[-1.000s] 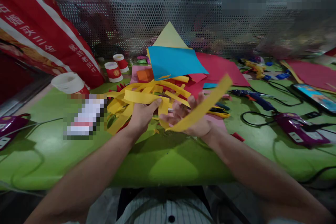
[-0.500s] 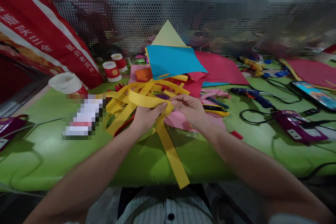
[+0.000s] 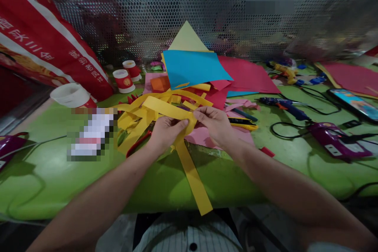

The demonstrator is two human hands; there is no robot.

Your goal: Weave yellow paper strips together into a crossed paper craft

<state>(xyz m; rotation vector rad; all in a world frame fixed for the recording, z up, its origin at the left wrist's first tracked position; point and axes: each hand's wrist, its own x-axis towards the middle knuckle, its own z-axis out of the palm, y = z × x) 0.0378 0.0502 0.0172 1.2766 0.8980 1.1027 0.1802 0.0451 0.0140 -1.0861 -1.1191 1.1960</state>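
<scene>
Strip (image 3: 193, 177) slants lengthwise, nearward and right from left hand (image 3: 164, 134).

Head cam looks fwd & down at nearby tbl (image 3: 153, 189).

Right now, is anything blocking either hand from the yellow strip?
Nothing visible is: the left hand and right hand both pinch the yellow strip directly. The pink paper lies below, not between them.
</scene>
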